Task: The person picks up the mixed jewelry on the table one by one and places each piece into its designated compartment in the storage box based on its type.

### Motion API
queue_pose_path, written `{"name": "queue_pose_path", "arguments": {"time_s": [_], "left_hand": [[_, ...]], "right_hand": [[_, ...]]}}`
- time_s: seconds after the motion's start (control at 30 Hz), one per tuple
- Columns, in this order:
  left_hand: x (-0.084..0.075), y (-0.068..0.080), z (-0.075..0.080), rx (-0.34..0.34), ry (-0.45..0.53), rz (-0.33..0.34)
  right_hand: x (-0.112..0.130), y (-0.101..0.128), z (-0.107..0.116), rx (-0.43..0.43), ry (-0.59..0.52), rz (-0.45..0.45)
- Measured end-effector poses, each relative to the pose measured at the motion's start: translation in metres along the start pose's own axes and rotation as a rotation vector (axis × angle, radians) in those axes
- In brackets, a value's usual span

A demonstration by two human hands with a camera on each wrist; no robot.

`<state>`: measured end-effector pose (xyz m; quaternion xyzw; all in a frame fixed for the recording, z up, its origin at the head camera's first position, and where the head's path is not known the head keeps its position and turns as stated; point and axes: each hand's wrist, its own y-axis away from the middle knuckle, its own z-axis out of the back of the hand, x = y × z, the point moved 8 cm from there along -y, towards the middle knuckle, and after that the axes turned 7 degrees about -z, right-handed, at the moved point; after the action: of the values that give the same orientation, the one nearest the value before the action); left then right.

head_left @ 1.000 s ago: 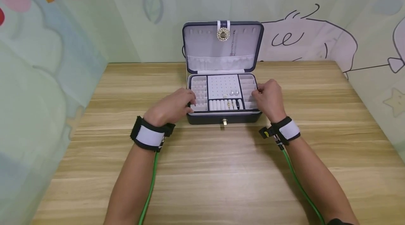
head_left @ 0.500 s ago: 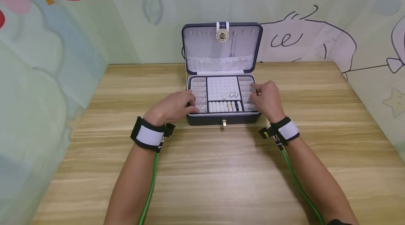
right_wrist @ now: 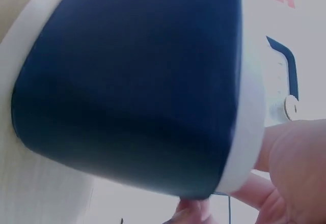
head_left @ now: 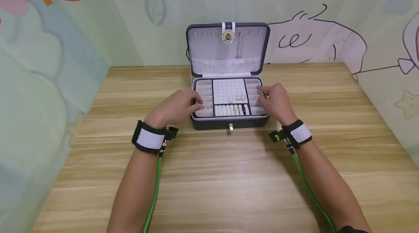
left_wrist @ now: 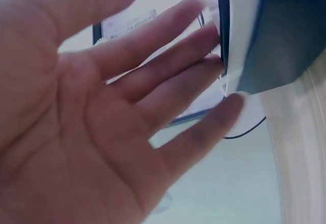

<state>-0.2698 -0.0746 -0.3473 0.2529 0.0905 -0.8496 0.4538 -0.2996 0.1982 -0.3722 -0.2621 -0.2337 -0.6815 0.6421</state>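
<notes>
Jewelry box (head_left: 228, 116) sits between left hand (head_left: 178, 107) and right hand (head_left: 276, 102).

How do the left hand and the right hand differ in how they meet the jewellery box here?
The left hand lies at the jewellery box's left end with fingers straight, as the left wrist view shows; the right hand is at the right end, fingers curled over the rim. The left hand's fingertips reach the ring-slot compartment; the right hand's reach the right compartments. Both touch the open box, whose lid stands upright.
</notes>
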Motion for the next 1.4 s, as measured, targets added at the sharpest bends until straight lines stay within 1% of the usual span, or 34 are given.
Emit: {"name": "queue_pose_path", "arguments": {"time_s": [0.1,0.17,0.27,0.33,0.43,0.53,0.63,0.73,0.83,0.97,1.07,1.17,1.27,1.4], "left_hand": [[0.003,-0.002,0.01,-0.101,0.037,0.004],[0.004,-0.002,0.019,-0.192,0.045,0.002],[0.002,-0.002,0.035,-0.34,0.016,-0.004],[0.002,-0.003,0.047,-0.414,-0.028,0.008],[0.0,-0.008,0.067,-0.48,-0.093,0.019],[-0.002,-0.019,0.088,-0.531,-0.155,-0.003],[-0.003,-0.031,0.106,-0.56,-0.2,-0.022],[-0.002,-0.043,0.117,-0.544,-0.227,-0.028],[0.0,-0.056,0.122,-0.507,-0.219,-0.037],[0.004,-0.069,0.119,-0.447,-0.187,-0.037],[0.005,-0.071,0.118,-0.448,-0.175,-0.032],[0.003,-0.069,0.121,-0.483,-0.161,-0.033],[-0.001,-0.065,0.124,-0.515,-0.135,-0.032],[-0.004,-0.061,0.128,-0.553,-0.111,-0.039]], "right_hand": [[0.001,0.0,0.003,0.009,0.024,0.026],[0.002,-0.001,0.006,-0.005,0.028,0.049],[0.006,-0.001,0.011,-0.027,-0.002,0.064],[0.01,0.0,0.012,-0.029,-0.051,0.065],[0.017,0.001,0.015,-0.029,-0.107,0.078],[0.033,-0.001,0.016,-0.023,-0.133,0.112],[0.056,-0.007,0.013,0.002,-0.151,0.164],[0.08,-0.017,0.009,0.038,-0.189,0.196],[0.096,-0.029,0.006,0.057,-0.237,0.181],[0.109,-0.042,0.003,0.075,-0.324,0.142],[0.116,-0.047,0.003,0.072,-0.395,0.142],[0.121,-0.048,0.004,0.069,-0.435,0.166],[0.123,-0.047,0.005,0.048,-0.415,0.158],[0.118,-0.043,0.011,-0.05,-0.373,0.084]]}}
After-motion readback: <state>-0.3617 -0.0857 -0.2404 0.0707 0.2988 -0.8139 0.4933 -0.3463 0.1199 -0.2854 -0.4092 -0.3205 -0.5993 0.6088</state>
